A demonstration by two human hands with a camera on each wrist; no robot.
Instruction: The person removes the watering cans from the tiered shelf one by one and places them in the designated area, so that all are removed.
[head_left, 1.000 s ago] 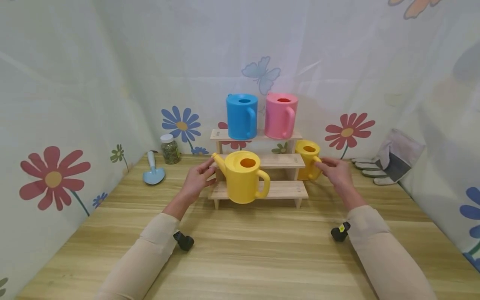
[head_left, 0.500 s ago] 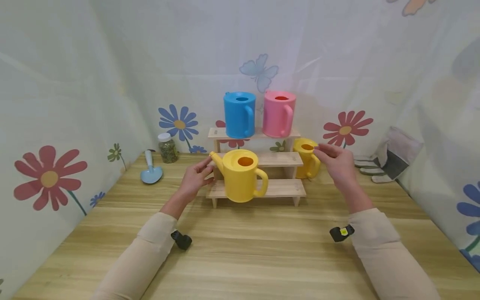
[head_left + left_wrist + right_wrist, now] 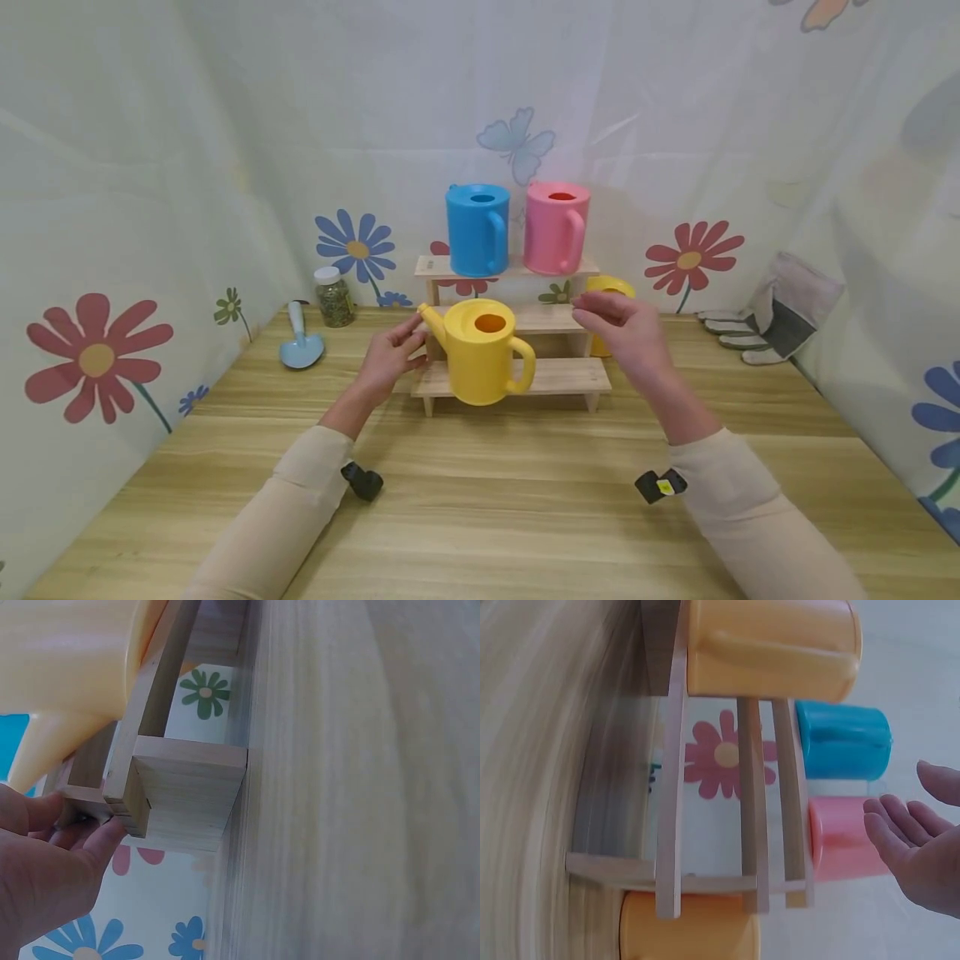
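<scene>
My left hand (image 3: pixel 390 360) grips the left end of the three-step wooden shelf (image 3: pixel 555 377), its fingers at the middle step in the left wrist view. Beside those fingertips is the spout of a yellow watering can (image 3: pixel 472 367) standing on the lowest step. My right hand (image 3: pixel 626 333) holds nothing; its fingers are loosely bent in the right wrist view. In the head view it overlaps the shelf's right end and partly hides a second yellow watering can (image 3: pixel 611 285) beside the shelf. A blue watering can (image 3: pixel 468 233) and a pink watering can (image 3: pixel 551 233) stand on the top step.
At the back left of the wooden table (image 3: pixel 480 500) are a light-blue hand trowel (image 3: pixel 302 352) and a white-capped jar (image 3: pixel 334 302) of green bits. Gardening gloves (image 3: pixel 795 308) lie at the back right. A flowered curtain surrounds the table.
My right hand has let go of the handle of the yellow watering can beside the shelf and moved left, in front of it. My left hand stays at the shelf.
</scene>
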